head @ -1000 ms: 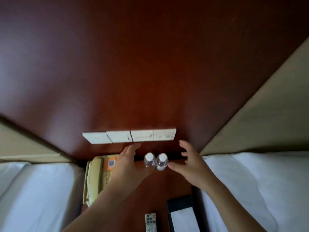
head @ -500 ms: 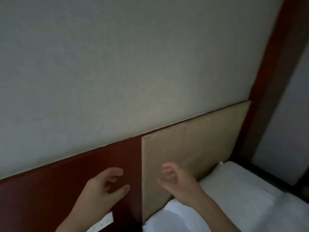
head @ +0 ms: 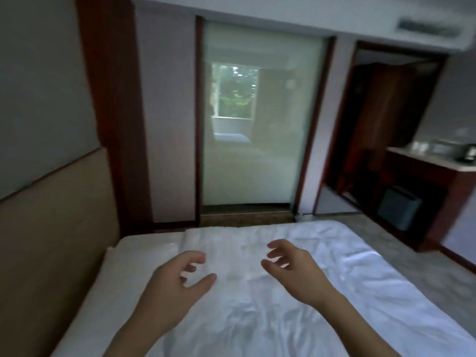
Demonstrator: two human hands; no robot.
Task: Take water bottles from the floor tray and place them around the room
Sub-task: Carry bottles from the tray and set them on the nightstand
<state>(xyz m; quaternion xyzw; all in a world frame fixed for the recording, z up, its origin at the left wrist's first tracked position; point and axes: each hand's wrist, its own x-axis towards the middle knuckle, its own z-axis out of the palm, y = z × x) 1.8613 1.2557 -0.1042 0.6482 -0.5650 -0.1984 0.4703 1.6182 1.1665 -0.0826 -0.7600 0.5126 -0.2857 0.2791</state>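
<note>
1. Since a second ago the view has swung off the dark wooden nightstand, where two clear bottles with white caps stood between the hands, past the headboard wall and out across the room; neither bottle shows now.
2. No water bottle and no floor tray is visible at this moment, so where they lie cannot be told from here.
3. Bare left hand [head: 177, 282] at about 7 o'clock is empty, fingers loosely curled and apart, thumb out.
4. Bare right hand [head: 293, 269] at about 5 o'clock is likewise empty, fingers spread and bent.
5. Both hover over the rumpled white bed sheet [head: 334, 305], which fills the lower frame.
6. At 12 o'clock stands a frosted glass panel in a dark wooden frame [head: 255, 150]; at 3 o'clock a wooden counter with a pale top [head: 438, 166], blurred.
7. Judged so: one pair looks placed, and more fetching from the tray probably remains.
</note>
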